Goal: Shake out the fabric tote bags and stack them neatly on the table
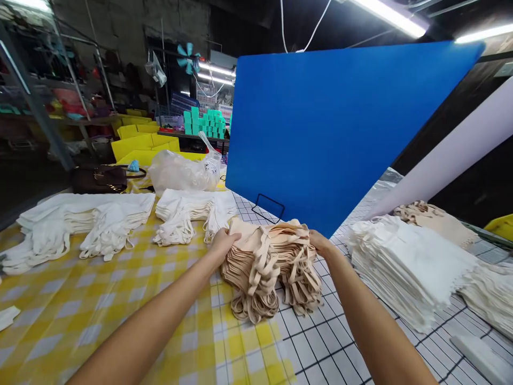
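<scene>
The left hand (223,241) and right hand (320,243) grasp the beige bag stack (272,256) by its two sides, fingers closed on it, mid-worktop (120,299); squaring seems in hand, and moving it calls for even pressure because the straps (256,305) hang loose.

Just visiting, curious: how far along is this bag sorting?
Seemingly done: white bag stacks lie at left and a white stack at right. In hand: left hand and right hand grip the beige stack by its sides. Possibly left: its handles hang tangled, and another beige pile sits far right.
</scene>
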A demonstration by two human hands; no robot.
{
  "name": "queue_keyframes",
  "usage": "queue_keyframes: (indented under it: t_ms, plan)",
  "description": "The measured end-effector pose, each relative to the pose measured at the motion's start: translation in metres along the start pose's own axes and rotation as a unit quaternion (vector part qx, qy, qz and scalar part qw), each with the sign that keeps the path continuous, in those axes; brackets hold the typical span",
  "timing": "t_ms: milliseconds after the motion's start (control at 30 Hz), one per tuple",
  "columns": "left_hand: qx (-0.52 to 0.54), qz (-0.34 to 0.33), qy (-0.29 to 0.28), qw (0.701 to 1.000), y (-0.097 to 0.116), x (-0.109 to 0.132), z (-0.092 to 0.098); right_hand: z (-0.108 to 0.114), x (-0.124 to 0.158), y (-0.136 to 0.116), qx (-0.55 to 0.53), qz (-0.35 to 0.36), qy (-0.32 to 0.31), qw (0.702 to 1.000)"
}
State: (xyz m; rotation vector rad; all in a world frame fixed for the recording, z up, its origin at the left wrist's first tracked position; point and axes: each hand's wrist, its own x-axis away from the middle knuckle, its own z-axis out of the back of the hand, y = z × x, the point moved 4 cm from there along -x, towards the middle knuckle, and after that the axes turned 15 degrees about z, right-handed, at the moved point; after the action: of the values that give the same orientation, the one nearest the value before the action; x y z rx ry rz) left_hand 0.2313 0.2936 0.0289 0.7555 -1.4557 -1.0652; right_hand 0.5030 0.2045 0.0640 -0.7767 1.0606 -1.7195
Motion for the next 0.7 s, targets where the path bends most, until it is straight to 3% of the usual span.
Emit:
queue_keyframes:
  t_ms: [233, 367, 433, 533, 600, 700]
  plan:
    - [-0.130, -0.012, 0.048, 0.990, 0.007, 0.001, 0.005, 0.009, -0.011, 0.009, 0.063, 0.032, 0.006, 0.997]
    - [-0.303, -0.028, 0.071, 0.950, 0.021, 0.013, 0.004, 0.009, -0.010, 0.011, 0.160, 0.056, 0.032, 0.985]
    - [-0.385, -0.068, 0.108, 0.914, 0.037, 0.023, 0.001, 0.013, -0.008, -0.001, 0.208, 0.082, 0.062, 0.973]
    - [-0.405, -0.202, 0.143, 0.880, 0.068, 0.041, -0.013, 0.016, -0.004, -0.033, 0.251, 0.141, 0.090, 0.953]
    - [-0.380, -0.259, 0.070, 0.885, 0.078, 0.051, -0.029, 0.008, 0.001, -0.053, 0.255, 0.192, 0.066, 0.945]
    - [-0.357, -0.230, -0.124, 0.897, 0.066, 0.058, -0.053, -0.016, 0.013, -0.060, 0.229, 0.224, -0.067, 0.945]
